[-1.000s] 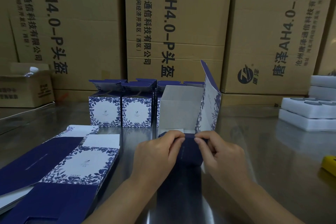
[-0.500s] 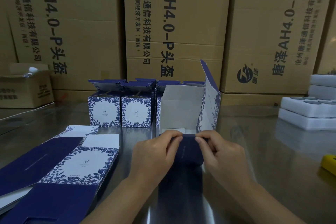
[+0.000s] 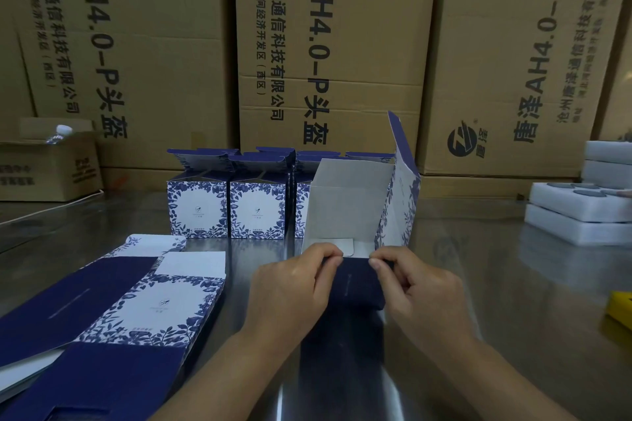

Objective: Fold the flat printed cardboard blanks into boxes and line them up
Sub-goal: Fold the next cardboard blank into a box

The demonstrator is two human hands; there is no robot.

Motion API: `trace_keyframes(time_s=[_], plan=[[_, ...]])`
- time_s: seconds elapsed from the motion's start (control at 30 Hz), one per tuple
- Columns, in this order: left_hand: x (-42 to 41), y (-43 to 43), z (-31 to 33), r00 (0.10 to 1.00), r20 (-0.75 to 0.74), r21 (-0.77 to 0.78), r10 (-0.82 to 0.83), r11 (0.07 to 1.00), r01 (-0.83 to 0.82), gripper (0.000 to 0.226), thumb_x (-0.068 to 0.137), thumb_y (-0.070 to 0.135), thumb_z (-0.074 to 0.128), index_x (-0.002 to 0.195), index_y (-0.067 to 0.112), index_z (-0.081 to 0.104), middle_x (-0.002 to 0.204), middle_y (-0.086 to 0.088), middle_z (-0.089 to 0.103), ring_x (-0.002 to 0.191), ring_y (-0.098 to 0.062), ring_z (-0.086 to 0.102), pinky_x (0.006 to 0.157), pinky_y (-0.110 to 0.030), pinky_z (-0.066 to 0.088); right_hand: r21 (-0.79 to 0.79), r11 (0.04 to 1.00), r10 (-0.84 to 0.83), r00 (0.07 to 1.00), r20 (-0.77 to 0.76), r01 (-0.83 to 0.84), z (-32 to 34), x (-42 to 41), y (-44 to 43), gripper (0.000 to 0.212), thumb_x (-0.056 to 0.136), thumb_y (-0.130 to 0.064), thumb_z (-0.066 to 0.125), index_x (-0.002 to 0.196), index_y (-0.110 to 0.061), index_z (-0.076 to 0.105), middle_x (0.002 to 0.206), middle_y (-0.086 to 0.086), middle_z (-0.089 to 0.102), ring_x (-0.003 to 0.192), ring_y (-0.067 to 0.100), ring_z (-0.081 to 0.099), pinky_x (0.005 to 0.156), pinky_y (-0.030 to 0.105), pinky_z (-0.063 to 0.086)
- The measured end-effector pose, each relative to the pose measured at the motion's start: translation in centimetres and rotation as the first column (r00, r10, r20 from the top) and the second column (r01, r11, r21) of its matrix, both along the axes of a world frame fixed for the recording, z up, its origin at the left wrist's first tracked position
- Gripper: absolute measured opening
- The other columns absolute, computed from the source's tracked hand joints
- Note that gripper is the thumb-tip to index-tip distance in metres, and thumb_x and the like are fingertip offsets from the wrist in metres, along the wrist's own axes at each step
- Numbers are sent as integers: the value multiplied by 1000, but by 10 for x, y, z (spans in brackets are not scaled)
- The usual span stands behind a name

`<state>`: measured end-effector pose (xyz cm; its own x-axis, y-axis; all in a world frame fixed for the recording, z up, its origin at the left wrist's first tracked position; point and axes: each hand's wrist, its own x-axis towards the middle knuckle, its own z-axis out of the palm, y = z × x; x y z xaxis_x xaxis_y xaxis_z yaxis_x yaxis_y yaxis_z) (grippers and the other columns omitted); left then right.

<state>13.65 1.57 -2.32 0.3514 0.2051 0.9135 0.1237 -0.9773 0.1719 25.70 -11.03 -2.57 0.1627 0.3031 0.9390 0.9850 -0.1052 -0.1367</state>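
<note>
A half-formed blue and white floral box (image 3: 349,212) stands on the steel table in front of me, its white inside facing me and a tall flap rising at its right. My left hand (image 3: 290,290) and my right hand (image 3: 413,287) both pinch the top edge of its dark blue near panel (image 3: 357,287). Behind it, folded boxes (image 3: 227,208) stand side by side in a row with lids open. A stack of flat printed blanks (image 3: 113,311) lies at the left.
Large brown shipping cartons (image 3: 328,44) wall off the back of the steel table (image 3: 513,301). White foam trays (image 3: 581,212) are stacked at the right. A yellow object (image 3: 620,313) lies at the right edge. A small open carton (image 3: 48,167) with a bottle sits far left.
Both hands have stayed on the dark blue panel's edge and eased slightly apart, uncovering a small white flap on the box floor.
</note>
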Motion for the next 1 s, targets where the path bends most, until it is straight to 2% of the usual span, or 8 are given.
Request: trace_keyframes(time_s=[0.1, 0.2, 0.37, 0.63, 0.77, 0.83, 0.93, 1.0], plan=[[-1, -1, 1, 1000, 23, -14, -10, 1000, 10, 23, 86, 34, 50, 83, 24, 70, 50, 11, 56, 41, -7, 50, 37, -20, 40, 36, 999, 29, 999, -15, -28, 0, 0, 1, 22, 85, -31, 54, 82, -20, 72, 49, -19, 43, 48, 8, 45, 43, 15, 36], [0, -3, 1, 999, 44, -26, -12, 1000, 14, 22, 85, 35, 51, 83, 25, 71, 49, 9, 56, 41, -9, 50, 37, -20, 40, 58, 997, 55, 998, -19, -54, -1, 2, 2, 22, 86, -31, 54, 84, -19, 72, 51, -21, 36, 47, 6, 42, 44, 14, 36], [-1, -5, 2, 999, 52, -22, -16, 1000, 17, 23, 85, 35, 51, 84, 25, 72, 48, 8, 54, 41, -8, 49, 38, -19, 40, 70, 997, 42, 999, -21, -41, -3, 5, 3, 19, 86, -31, 54, 83, -21, 71, 47, -14, 46, 45, 10, 46, 43, 20, 37], [-5, -5, 9, 995, 94, 57, -23, 998, 18, 19, 83, 30, 55, 80, 23, 72, 48, 11, 53, 43, -8, 47, 42, -12, 32, 86, 994, 71, 997, 27, -73, 4, 1, -1, 18, 88, -29, 56, 83, -21, 71, 50, -20, 35, 45, 7, 40, 43, 14, 34], [-5, -5, 10, 995, 100, 92, -8, 996, -1, 16, 84, 26, 57, 81, 21, 72, 62, 12, 57, 57, -6, 47, 51, -10, 30, 81, 995, 65, 998, 12, -65, 3, 0, -1, 20, 88, -29, 55, 87, -20, 72, 51, -20, 35, 44, 4, 37, 43, 15, 35], [-4, -5, 10, 995, 100, 93, 22, 995, -31, 17, 84, 27, 57, 83, 20, 72, 68, 7, 54, 64, -7, 46, 52, -12, 31, 79, 996, 47, 999, -4, -47, 3, 0, -1, 22, 89, -29, 54, 89, -20, 73, 52, -19, 45, 44, 3, 41, 45, 15, 37], [-2, -2, 10, 994, 96, 85, 43, 995, -51, 20, 85, 28, 55, 88, 20, 73, 79, 5, 54, 73, -11, 45, 52, -20, 39, 68, 996, 53, 999, -12, -52, 2, 1, -1, 25, 90, -28, 52, 95, -18, 73, 66, -14, 63, 51, 1, 51, 50, 16, 44], [-1, 0, 8, 994, 95, 100, 47, 993, -56, 21, 86, 28, 55, 90, 19, 74, 85, 4, 58, 78, -11, 45, 59, -22, 41, 67, 997, 35, 999, 15, -36, 2, 1, 0, 25, 90, -26, 51, 98, -16, 73, 74, -14, 62, 57, 3, 51, 53, 11, 42]])
